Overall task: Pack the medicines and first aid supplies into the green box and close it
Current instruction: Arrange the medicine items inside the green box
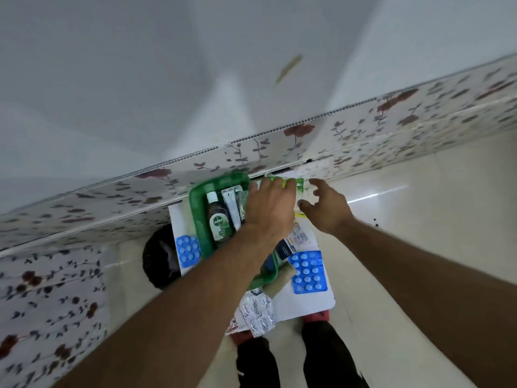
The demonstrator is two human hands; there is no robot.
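Note:
The open green box (201,223) stands on a small white table (305,302) against the flowered wall. Inside it lie a brown Dettol bottle (219,221) and a pale tube (232,206). My left hand (268,211) reaches over the box's far end, its fingers closed on a green packet (293,185). Just right of that packet my right hand (328,210) hovers with fingers spread and nothing in it. Outside the box are a blue blister pack (188,251) on the left, a larger blue blister pack (307,272) on the right, a white and blue carton (297,240) and a silver blister strip (258,310).
A black rounded object (159,257) sits on the floor left of the table. The flowered wall panel (349,130) runs close behind the table. My legs (321,357) stand at the table's near edge on the pale tiled floor (419,219).

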